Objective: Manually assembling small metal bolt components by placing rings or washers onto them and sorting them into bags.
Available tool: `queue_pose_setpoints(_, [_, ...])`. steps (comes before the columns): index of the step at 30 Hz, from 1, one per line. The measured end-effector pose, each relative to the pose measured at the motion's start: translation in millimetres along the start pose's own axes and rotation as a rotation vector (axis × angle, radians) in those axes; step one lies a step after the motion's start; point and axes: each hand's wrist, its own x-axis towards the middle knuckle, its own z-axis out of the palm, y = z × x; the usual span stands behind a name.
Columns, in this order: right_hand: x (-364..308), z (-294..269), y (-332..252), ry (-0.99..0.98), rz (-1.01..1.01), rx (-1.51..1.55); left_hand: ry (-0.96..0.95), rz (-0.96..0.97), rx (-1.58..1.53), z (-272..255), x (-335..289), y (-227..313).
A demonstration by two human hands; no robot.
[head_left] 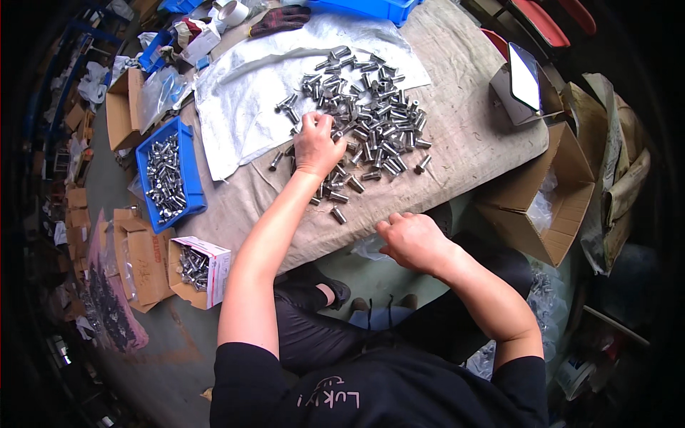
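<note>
Many short silver metal bolts lie in a loose heap on the table, partly on a white plastic sheet. At the heap's left side is my left hand, its fingers bent down and closed among the bolts. A bolt seems to sit between thumb and forefinger, though the fingertips are partly hidden. My right hand hovers at the table's near edge, apart from the heap. Its fingers are curled in, and whatever they may hold is hidden. One stray bolt rests close to that edge.
Left of the table stand a blue bin of bolts and a small carton of bolts. A phone leans on a box at the right corner, above an open cardboard box. A dark glove lies at the back.
</note>
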Motion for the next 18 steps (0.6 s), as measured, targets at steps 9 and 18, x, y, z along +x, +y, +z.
queue_pose_setpoints(9, [6.8, 3.5, 2.3, 0.065, -0.038, -0.001, 0.121, -0.163, -0.539, -14.1, 18.8, -30.0])
queue_pose_setpoints(18, [20.7, 4.6, 1.8, 0.052, -0.037, -0.029, -0.066, -1.083, -2.643, -41.9, 10.5, -43.6])
